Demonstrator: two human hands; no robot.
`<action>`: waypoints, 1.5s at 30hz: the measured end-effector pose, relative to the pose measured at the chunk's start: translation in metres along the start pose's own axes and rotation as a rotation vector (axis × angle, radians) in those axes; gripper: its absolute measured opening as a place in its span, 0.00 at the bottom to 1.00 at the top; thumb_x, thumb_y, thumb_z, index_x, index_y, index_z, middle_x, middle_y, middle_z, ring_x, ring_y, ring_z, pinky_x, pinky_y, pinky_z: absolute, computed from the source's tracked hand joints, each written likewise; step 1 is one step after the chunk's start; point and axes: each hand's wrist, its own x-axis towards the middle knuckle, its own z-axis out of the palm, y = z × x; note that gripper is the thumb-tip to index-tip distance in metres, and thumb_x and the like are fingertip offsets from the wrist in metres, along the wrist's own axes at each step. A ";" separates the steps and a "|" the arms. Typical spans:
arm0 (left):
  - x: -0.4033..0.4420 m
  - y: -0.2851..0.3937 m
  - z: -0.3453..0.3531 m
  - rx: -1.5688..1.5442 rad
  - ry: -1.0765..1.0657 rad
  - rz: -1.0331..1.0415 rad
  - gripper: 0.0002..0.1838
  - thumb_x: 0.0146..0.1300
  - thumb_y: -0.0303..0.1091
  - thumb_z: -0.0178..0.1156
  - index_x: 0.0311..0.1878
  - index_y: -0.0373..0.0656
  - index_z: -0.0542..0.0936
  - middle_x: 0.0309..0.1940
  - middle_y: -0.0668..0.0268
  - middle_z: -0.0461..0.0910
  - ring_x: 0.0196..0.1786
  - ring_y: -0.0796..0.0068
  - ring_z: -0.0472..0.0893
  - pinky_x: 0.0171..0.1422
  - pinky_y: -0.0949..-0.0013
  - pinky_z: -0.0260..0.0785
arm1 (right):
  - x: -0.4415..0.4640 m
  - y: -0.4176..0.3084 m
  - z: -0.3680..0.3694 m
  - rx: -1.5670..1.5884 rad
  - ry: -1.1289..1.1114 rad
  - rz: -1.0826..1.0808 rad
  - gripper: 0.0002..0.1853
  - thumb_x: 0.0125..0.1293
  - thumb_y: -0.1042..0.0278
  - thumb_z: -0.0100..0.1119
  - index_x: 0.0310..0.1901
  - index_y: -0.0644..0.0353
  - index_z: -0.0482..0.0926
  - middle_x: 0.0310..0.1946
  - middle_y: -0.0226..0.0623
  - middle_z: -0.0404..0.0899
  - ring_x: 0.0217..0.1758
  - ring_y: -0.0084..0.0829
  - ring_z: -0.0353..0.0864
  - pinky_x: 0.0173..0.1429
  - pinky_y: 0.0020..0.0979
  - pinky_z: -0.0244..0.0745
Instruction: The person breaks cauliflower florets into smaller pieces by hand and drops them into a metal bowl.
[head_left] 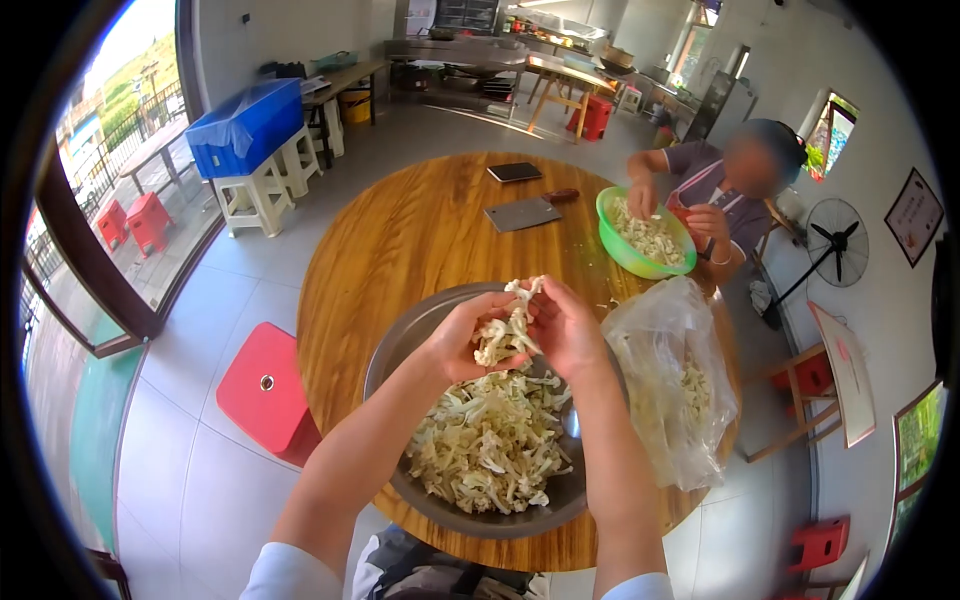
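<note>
Both my hands are raised over a large steel bowl (415,335). My left hand (462,335) is closed around a branching cauliflower piece (505,335), its fingers curled under it. My right hand (568,330) touches the same cauliflower from the other side, thumb and fingers gripping its upper end. Below them, a heap of small cauliflower florets (490,445) fills much of the bowl. Part of a shiny metal object (571,422) shows at the bowl's right side, mostly hidden by my right forearm. To the right lies a clear plastic bag (655,350) with more cauliflower inside.
The round wooden table (350,240) carries a cleaver (522,214) and a dark phone-like object (514,172) at the back. Across the table, a co-worker (715,170) has both hands at a green bowl (625,258) of florets. A red stool (265,385) stands left.
</note>
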 end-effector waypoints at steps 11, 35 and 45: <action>0.002 -0.002 0.004 -0.072 0.012 0.105 0.17 0.65 0.46 0.52 0.45 0.42 0.75 0.39 0.61 0.78 0.35 0.67 0.79 0.36 0.71 0.77 | 0.001 0.002 0.000 -0.130 0.091 -0.103 0.11 0.61 0.64 0.60 0.41 0.60 0.78 0.35 0.31 0.78 0.32 0.22 0.75 0.35 0.27 0.72; 0.000 0.000 0.007 -0.015 0.370 0.205 0.09 0.63 0.40 0.55 0.36 0.46 0.73 0.28 0.68 0.74 0.26 0.78 0.72 0.28 0.73 0.62 | 0.003 0.021 -0.001 -1.086 0.231 -0.490 0.19 0.64 0.54 0.57 0.45 0.64 0.75 0.24 0.28 0.74 0.25 0.17 0.68 0.29 0.21 0.63; 0.000 -0.001 0.004 -0.061 0.336 0.287 0.08 0.64 0.40 0.54 0.36 0.45 0.73 0.28 0.69 0.73 0.26 0.79 0.71 0.26 0.75 0.60 | 0.005 0.023 -0.007 -1.153 0.245 -0.465 0.17 0.62 0.62 0.60 0.48 0.62 0.74 0.24 0.28 0.72 0.25 0.18 0.68 0.30 0.23 0.65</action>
